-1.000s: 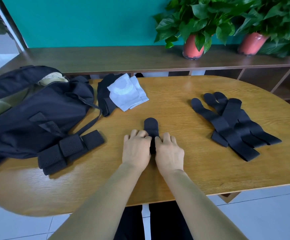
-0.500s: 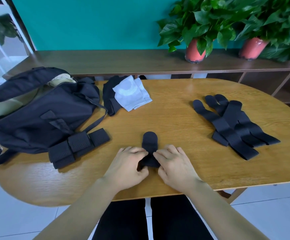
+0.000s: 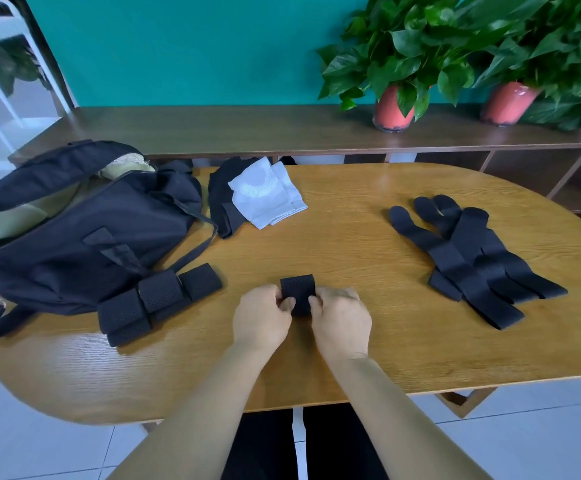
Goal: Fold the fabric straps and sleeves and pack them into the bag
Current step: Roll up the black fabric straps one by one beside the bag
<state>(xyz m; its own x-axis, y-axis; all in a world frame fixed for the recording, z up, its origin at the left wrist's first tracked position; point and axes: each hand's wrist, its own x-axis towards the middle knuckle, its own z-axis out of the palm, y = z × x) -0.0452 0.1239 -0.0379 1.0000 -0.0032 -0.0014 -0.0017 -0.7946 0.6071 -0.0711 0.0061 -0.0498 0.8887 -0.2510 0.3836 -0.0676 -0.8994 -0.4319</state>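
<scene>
Bag, 9 o'clock: black woven cloth, slumping, mouth gaping, tan lining showing. Folded straps, 8 o'clock: perforated black bundles lying against it, not yet packed. Sleeves, 11 o'clock: one black, one white knit, lying flat. Current strap, 6 o'clock on the oak-grain worktop: left hand and right hand are pinching its folded edges. Loose straps, 3 o'clock: long round-ended bands awaiting folding. Folding is seemingly nearing halfway.

Black perforated fabric strap, black canvas bag with beige lining, white knit sleeve, honey-coloured wood-grain worktop.
</scene>
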